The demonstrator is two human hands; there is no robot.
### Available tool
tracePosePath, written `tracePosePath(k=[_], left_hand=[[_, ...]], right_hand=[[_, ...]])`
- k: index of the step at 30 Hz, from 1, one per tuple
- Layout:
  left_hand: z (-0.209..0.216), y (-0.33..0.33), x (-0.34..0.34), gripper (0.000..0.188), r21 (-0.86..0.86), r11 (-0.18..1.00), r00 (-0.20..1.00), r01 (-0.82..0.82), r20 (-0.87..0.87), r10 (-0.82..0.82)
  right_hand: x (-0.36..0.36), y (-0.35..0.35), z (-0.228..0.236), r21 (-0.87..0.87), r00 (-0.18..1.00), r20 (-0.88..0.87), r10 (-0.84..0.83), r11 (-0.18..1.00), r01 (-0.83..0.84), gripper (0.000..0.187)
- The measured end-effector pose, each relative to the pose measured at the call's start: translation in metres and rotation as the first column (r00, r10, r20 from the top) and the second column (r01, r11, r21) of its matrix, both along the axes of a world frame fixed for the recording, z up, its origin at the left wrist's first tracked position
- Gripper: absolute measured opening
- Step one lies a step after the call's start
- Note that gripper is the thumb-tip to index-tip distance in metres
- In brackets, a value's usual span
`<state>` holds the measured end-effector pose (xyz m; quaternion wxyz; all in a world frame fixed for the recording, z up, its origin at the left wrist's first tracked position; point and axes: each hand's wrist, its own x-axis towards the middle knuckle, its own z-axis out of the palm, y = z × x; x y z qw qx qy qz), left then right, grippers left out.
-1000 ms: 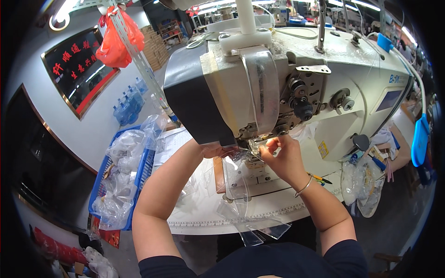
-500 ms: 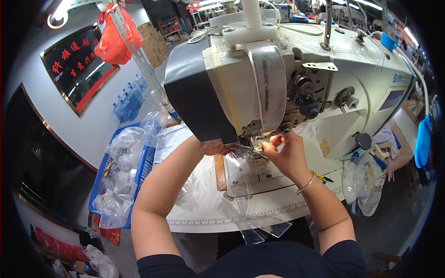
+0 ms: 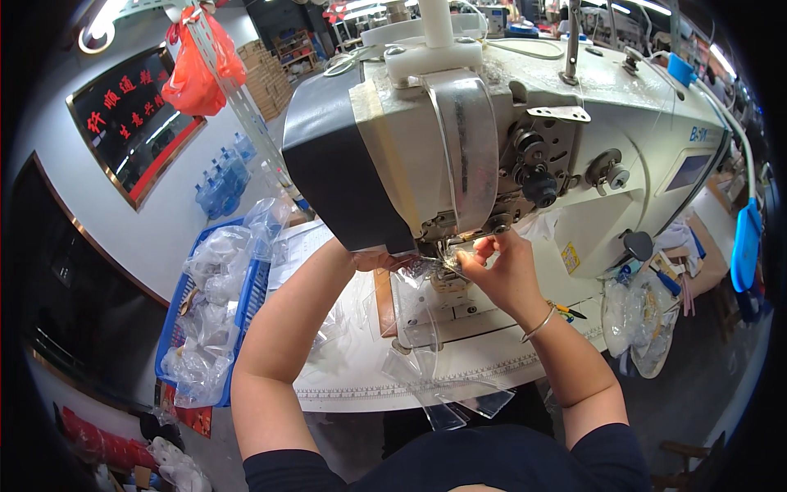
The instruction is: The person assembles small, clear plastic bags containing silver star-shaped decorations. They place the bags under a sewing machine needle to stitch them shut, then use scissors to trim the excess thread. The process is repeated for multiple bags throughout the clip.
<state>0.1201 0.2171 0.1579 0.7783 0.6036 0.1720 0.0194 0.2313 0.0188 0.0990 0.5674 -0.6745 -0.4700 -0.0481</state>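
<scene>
A white industrial sewing machine (image 3: 385,148) with a dark front cover stands before me. At its needle area, clear plastic sheeting (image 3: 420,307) lies under the foot, and strips of it hang over the table's front edge. My right hand (image 3: 498,261) is just right of the needle, thumb and fingertips pinched on the edge of the plastic. My left hand (image 3: 379,260) reaches in from the left, low beside the needle, next to the plastic. The dark cover hides most of its fingers, so their grip cannot be made out.
A blue basket (image 3: 256,287) full of clear plastic pieces stands left of the white sewing table (image 3: 352,381). Yellow-and-black thread snips (image 3: 566,312) lie by my right wrist. More bagged plastic (image 3: 635,316) is at the right. A red bag (image 3: 201,74) hangs at upper left.
The whole view has shifted slightly, with the machine a little further left. Both hands stay at the needle in nearly the same pose.
</scene>
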Motion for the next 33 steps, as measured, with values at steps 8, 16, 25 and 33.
tracePosePath(k=[8,16,25,33], left_hand=[[-0.013,0.003,-0.011,0.027,0.077,0.992,0.984,0.104,-0.152,-0.092],[-0.085,-0.091,-0.109,0.023,0.050,0.998,0.994,-0.022,0.107,0.017],[-0.090,-0.152,-0.138,0.021,0.833,0.070,0.835,-0.549,0.550,0.012],[-0.101,-0.152,-0.149,0.015,0.733,-0.362,0.817,-0.576,0.530,-0.228]], right_hand=[[-0.004,0.004,-0.003,0.024,1.000,0.000,-0.025,0.999,0.025,0.023],[0.026,-0.098,-0.054,-0.004,0.996,-0.014,0.084,0.996,-0.084,0.024],[0.053,-0.173,-0.128,-0.335,0.922,0.375,-0.100,0.912,0.235,0.018],[0.055,-0.164,-0.127,-0.248,0.891,0.444,-0.093,0.943,0.222,0.010]])
